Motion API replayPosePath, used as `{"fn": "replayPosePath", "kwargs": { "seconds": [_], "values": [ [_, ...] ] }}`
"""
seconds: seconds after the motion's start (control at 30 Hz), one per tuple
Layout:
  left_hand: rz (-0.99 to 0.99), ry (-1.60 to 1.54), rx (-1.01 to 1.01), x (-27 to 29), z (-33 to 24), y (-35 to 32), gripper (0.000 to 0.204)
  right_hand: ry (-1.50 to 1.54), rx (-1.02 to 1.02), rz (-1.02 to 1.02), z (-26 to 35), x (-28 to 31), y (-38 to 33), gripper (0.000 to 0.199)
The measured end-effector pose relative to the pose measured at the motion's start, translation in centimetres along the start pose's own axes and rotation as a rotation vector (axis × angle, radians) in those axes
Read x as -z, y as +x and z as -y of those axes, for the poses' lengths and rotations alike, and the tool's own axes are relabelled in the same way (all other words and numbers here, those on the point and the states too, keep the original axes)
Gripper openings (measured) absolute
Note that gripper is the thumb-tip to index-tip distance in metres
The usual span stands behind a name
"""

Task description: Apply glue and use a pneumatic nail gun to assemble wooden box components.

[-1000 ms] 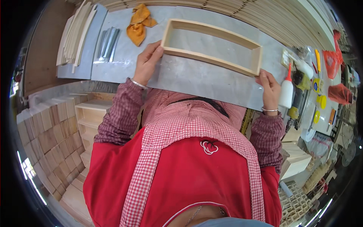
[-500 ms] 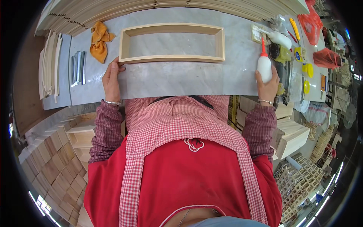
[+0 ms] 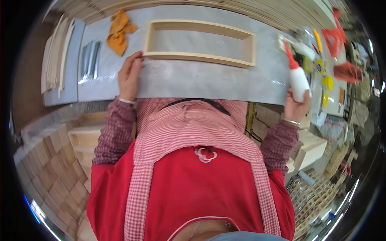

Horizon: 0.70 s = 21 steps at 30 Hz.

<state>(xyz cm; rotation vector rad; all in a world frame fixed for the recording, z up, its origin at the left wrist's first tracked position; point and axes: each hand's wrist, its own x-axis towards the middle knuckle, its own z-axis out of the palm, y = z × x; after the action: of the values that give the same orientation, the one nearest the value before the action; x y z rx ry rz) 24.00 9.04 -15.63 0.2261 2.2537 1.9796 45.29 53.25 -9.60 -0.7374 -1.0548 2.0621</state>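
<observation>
A long rectangular frame of pale wood [image 3: 197, 56] lies on the grey worktop [image 3: 201, 82]. At its near left corner is my left hand [image 3: 129, 78], fingers bent and their tips against the wood. My right hand [image 3: 296, 104] grips the lower part of a white glue bottle [image 3: 299, 82] with a long red nozzle. The bottle is upright to slightly tilted, its nozzle pointing away from me, to the right of the frame. A gap separates the bottle from the frame.
An orange cloth [image 3: 118, 34] lies left of the frame, with grey metal strips [image 3: 91, 60] and upright wooden slats [image 3: 60, 56] farther left. Stacked boards [image 3: 177, 5] line the back. Another white bottle [image 3: 304, 50], yellow lids [image 3: 327, 83] and red plastic bags [image 3: 348, 72] crowd the right.
The view has shifted and turned slightly. My right hand has carried the glue bottle a little to the right, and its nozzle now leans left. My left hand stays by the frame's corner.
</observation>
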Motion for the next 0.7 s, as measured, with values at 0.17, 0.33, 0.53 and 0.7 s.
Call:
{"fn": "replayPosePath", "kwargs": {
  "seconds": [0.17, 0.33, 0.53, 0.7],
  "values": [
    [-0.003, 0.077, -0.128, -0.4, 0.2, -0.3, 0.033, 0.103, -0.185, 0.238, -0.9, -8.2, 0.8, 0.049],
    [0.008, 0.107, -0.209, -0.5, 0.6, -0.3, 0.035, -0.155, -0.192, 0.334, -4.8, -17.0, -1.7, 0.054],
    [0.002, 0.128, -0.230, -0.7, 0.6, 0.0, 0.035, -0.421, -0.236, 0.572, -7.9, -22.4, -3.2, 0.059],
    [0.006, 0.131, -0.240, -0.6, 0.5, 0.0, 0.035, -0.500, -0.225, 0.599, -9.1, -23.7, -3.5, 0.058]
  ]
}}
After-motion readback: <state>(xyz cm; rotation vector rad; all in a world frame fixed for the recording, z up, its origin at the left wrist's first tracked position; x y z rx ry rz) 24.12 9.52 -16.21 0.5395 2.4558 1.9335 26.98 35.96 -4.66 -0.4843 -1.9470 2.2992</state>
